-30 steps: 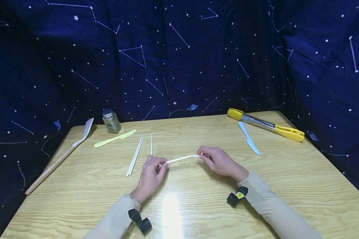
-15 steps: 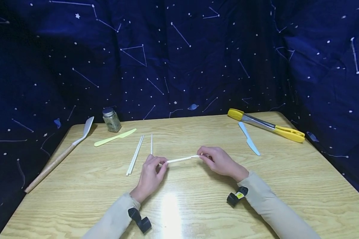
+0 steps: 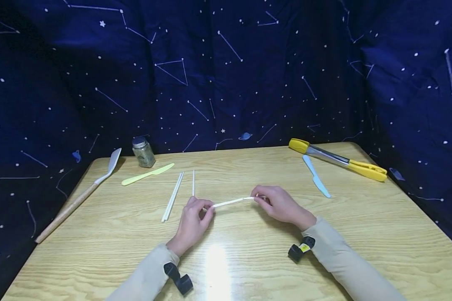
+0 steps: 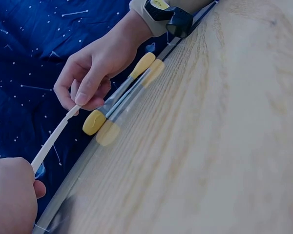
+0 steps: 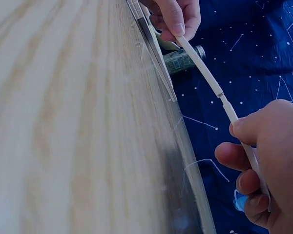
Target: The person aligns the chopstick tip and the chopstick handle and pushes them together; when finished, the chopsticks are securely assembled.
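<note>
A slim white stick [image 3: 229,203] is stretched between my hands just over the table. It has a small stepped notch and a slight bend towards its right part, clear in the right wrist view; its exact kind is not plain. My left hand [image 3: 192,221] pinches the left end with thumb and fingertips. On the other side, my right hand [image 3: 280,205] pinches it, and the right wrist view shows that end running under the curled fingers [image 5: 248,181]. A single thin white stick [image 3: 193,183] lies just beyond my left hand, and several more white sticks [image 3: 172,197] lie together left of it.
Along the left edge lies a wooden-handled spatula [image 3: 79,203]. A spice jar [image 3: 143,152] and a yellow knife [image 3: 148,174] are at the back left. Yellow-tipped tongs [image 3: 339,160] and a light blue knife [image 3: 316,176] lie at the right on the wooden table [image 3: 260,267].
Both hands keep their grip on the slim white stick with hardly any motion. The whole head view has shifted slightly; the things on the table stay put.
</note>
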Action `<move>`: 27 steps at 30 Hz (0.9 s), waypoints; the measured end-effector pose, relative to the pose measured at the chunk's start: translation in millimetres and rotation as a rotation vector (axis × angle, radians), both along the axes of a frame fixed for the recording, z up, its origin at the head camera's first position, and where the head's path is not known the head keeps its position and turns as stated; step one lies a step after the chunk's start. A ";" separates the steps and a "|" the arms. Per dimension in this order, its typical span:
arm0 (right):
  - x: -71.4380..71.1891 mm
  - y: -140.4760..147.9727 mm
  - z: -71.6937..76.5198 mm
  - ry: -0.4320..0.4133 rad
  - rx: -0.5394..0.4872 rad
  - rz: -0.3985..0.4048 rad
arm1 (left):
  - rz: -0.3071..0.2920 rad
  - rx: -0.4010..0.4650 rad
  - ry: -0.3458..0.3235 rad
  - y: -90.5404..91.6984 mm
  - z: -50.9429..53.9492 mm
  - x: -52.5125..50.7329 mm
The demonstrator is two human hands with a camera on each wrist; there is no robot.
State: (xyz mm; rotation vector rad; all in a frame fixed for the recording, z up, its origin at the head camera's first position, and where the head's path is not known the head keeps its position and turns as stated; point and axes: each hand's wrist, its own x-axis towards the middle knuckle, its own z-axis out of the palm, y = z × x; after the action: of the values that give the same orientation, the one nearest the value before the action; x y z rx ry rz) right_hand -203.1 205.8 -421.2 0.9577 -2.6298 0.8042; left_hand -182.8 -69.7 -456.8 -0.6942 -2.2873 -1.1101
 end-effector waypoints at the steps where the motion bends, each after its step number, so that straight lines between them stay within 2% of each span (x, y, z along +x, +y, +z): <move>1: 0.0 -0.4 -0.7 -0.008 -0.002 0.005 | 0.004 0.002 -0.006 -0.1 -0.1 0.2; 7: 0.9 -2.3 -2.5 -0.044 -0.019 0.013 | 0.017 -0.004 -0.028 -0.7 -0.7 -0.2; 19: 2.3 -0.7 1.8 -0.066 -0.006 0.035 | -0.007 -0.022 0.017 1.5 -1.8 -1.5; 27: 2.7 -2.0 2.0 -0.051 -0.012 0.039 | -0.016 -0.054 0.044 0.3 -0.7 -0.6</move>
State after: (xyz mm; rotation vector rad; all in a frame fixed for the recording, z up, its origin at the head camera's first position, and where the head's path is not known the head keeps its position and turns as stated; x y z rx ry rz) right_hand -200.4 203.9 -419.2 1.0005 -2.6543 0.8634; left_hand -183.4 -69.4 -457.5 -0.7518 -2.2855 -1.0338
